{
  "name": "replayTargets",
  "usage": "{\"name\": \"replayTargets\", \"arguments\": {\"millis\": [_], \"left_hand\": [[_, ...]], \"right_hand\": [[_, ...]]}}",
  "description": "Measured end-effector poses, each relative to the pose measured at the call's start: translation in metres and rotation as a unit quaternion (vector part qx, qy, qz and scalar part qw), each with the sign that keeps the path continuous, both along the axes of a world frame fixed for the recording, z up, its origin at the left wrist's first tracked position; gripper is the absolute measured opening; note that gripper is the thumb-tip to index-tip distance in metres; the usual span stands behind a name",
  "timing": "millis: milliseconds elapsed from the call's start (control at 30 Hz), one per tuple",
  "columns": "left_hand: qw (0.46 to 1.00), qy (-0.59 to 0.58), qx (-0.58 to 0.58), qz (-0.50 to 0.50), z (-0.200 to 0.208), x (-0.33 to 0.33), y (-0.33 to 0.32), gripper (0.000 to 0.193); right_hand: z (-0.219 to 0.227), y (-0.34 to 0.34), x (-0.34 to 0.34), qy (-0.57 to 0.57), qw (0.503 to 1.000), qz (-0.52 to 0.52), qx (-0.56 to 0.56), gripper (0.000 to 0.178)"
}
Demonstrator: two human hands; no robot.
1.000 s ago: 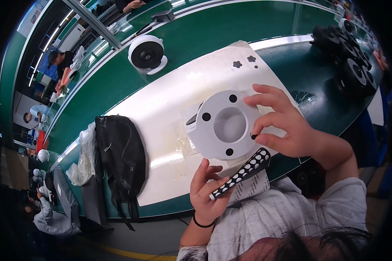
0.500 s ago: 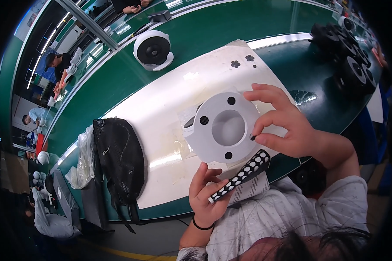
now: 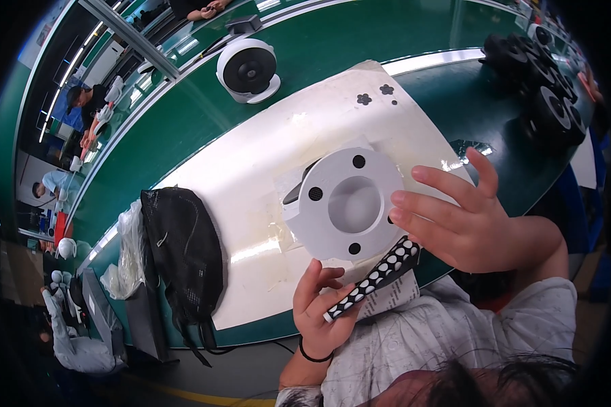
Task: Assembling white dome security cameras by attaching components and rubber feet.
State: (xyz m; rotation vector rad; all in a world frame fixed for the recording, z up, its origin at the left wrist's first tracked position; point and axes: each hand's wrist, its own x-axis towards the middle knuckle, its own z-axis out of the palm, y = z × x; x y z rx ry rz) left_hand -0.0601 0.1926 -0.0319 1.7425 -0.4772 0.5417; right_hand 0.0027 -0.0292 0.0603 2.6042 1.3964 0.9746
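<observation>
A light grey round base (image 3: 309, 227) with a wide round hollow lies on the white board. Several black round pads (image 3: 359, 161) sit on its rim. My right hand (image 3: 458, 220) has its fingers apart, the fingertips at the base's right edge over another black pad, which is partly hidden. In my left hand (image 3: 322, 308) is a black strip with white round spots (image 3: 377, 277), gripped at its lower end and slanting up toward the base. A sheet of printed white paper (image 3: 390, 296) shows beneath the strip.
A white fan with a dark front (image 3: 249, 70) stands beyond the white board (image 3: 251, 197). To the left lie a black mesh bag (image 3: 183, 254) and clear plastic wrap (image 3: 125, 251). Several black fan parts (image 3: 550, 115) are grouped at the far right. Other people sit at far benches.
My right hand has gone from pinching a small black pad to spread fingers at the base's right edge. The left hand and strip have hardly moved.
</observation>
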Motion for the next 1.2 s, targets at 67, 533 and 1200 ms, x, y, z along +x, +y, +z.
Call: {"name": "replayTargets", "arguments": {"millis": [67,533,1200], "left_hand": [[1.000,-0.008,-0.007,0.007,0.000,-0.001,0.001,0.031],[0.999,0.018,-0.041,0.008,-0.002,-0.005,0.008,0.027],[0.999,0.039,-0.018,-0.009,0.001,-0.008,0.027,0.030]], "right_hand": [[0.006,-0.001,0.005,0.140,0.988,0.019,0.068,0.031],[0.000,0.022,0.038,0.780,0.445,0.030,0.438,0.025],[-0.096,-0.056,0.299,0.093,0.886,-0.437,0.120,0.022]]}}
